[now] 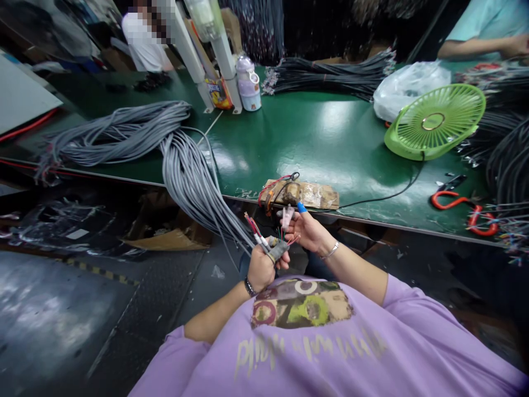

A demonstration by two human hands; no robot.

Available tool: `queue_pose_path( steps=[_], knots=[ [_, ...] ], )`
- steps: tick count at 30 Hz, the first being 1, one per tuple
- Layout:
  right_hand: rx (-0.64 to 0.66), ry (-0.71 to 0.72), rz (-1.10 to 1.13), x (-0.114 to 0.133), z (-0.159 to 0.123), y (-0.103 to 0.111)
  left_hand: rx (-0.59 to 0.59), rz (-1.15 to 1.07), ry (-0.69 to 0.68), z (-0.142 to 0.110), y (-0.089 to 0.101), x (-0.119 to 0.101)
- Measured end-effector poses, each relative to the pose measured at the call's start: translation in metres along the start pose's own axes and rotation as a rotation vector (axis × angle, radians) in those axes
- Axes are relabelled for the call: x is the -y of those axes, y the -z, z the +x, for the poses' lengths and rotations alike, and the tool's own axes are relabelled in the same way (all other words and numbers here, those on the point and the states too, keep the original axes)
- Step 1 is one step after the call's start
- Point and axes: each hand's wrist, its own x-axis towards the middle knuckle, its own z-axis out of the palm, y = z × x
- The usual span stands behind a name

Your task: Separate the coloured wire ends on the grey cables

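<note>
Grey cable ends in your left hand, right hand partly open beside them

Your left hand, low at the centre of the frame, is closed around the ends of the long, smooth grey cables, where red and white wire ends stick out. The cables run up to the left across the green tabletop and over its edge.

Your right hand, just beside it, is partly open: the thumb, with a blue covering on its tip, stands apart from the curled fingers. A pale pinkish piece shows at those fingers; whether they grip it, you cannot tell.

Beyond, a worn brown wooden block sits at the table edge. A round green fan and orange-handled tools lie at the right of the frame.
</note>
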Motion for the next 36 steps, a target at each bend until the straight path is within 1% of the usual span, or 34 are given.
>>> queue_pose_path(
  steps=[3,7,17,22,27,31,34,36],
  knots=[
    [-0.015,0.073,-0.037,-0.001,0.001,0.000,-0.045,-0.039,-0.009,0.000,-0.001,-0.001],
    [0.025,0.151,-0.078,-0.004,0.003,0.000,-0.080,-0.066,0.004,0.003,-0.003,-0.002],
    [0.030,0.189,-0.136,-0.007,0.006,0.003,-0.065,0.010,-0.002,0.009,-0.004,0.003],
    [0.045,0.208,-0.111,-0.009,0.010,0.008,-0.070,0.010,0.015,0.011,-0.003,0.004],
    [0.020,0.184,-0.100,-0.007,0.009,0.006,-0.057,0.041,0.043,0.012,-0.004,0.005],
    [0.024,0.159,-0.089,-0.008,0.006,0.005,-0.048,0.043,0.022,0.010,-0.002,0.005],
    [0.042,0.082,-0.122,-0.007,0.001,0.009,-0.047,0.039,-0.002,0.007,0.000,0.006],
    [0.080,0.003,-0.217,-0.002,-0.003,0.013,-0.042,0.051,-0.008,0.005,0.004,0.008]
  ],
)
